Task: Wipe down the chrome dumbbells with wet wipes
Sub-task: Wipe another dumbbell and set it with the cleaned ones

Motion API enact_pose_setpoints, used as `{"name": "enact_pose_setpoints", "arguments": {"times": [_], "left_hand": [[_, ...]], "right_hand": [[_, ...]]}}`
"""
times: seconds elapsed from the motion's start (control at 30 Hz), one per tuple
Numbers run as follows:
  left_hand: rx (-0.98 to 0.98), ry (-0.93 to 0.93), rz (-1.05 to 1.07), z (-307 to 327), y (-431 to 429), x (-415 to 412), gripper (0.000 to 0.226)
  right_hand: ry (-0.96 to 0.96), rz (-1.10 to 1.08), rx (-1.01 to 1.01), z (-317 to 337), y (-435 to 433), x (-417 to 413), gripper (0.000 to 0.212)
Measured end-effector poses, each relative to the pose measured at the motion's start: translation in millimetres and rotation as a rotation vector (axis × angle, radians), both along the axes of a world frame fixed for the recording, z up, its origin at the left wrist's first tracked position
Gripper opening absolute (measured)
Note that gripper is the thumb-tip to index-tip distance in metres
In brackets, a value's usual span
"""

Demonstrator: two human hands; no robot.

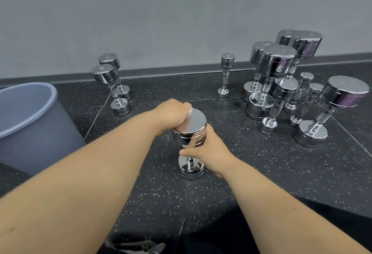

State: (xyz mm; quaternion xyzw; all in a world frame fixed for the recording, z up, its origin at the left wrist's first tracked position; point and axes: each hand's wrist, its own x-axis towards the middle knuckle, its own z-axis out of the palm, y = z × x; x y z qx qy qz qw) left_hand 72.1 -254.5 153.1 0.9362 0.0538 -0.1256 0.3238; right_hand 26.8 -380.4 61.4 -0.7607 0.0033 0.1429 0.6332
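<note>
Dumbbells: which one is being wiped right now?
The dumbbell standing upright front and centre: left hand rubs its top face, right hand steadies it below the head. All others stand untouched.

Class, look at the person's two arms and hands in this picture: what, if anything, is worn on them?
Nothing shows: the left hand and right hand are bare, without gloves, rings, watch or bands. Both forearms are uncovered as far as the picture's edge, with no sleeves in view.
</note>
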Motion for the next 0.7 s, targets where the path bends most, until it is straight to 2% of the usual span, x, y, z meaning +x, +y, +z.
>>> {"name": "enact_pose_setpoints", "arguments": {"times": [0.07, 0.13, 0.23, 0.3, 0.37, 0.47, 0.53, 0.63, 0.7], "left_hand": [[0.226, 0.011, -0.191, 8.1, -8.6, 13.0, 0.036], [0.372, -0.005, -0.375, 17.2, -20.2, 16.3, 0.037], [0.546, -0.072, -0.617, 19.8, -35.1, 6.2, 0.036], [0.632, -0.132, -0.671, 18.4, -38.0, 2.0, 0.033], [0.608, -0.151, -0.59, 21.1, -31.8, 5.8, 0.034], [0.381, -0.035, -0.322, 18.0, -11.8, 15.0, 0.033], [0.044, 0.041, -0.071, 8.0, 0.3, 4.9, 0.03], [-0.322, 0.007, 0.283, -17.0, 9.0, -26.6, 0.026], [-0.508, -0.021, 0.42, -30.7, 12.2, -52.1, 0.026]], "right_hand": [[0.028, 0.014, -0.05, 1.7, -2.6, 3.5, 0.064], [0.081, 0.009, -0.054, 0.2, -10.1, 11.3, 0.061], [0.183, -0.132, -0.013, -6.2, -32.0, 25.7, 0.056], [0.225, -0.248, -0.028, -8.9, -44.5, 29.0, 0.053], [0.27, -0.285, -0.03, -9.3, -45.8, 25.7, 0.051], [0.271, -0.224, -0.012, -3.0, -33.5, 14.3, 0.049], [0.23, -0.191, 0.017, 5.5, -24.2, 9.4, 0.051], [0.163, -0.239, 0.128, 25.7, -15.0, 4.5, 0.038], [0.145, -0.29, 0.24, 42.9, -9.9, -1.5, 0.041]]}}
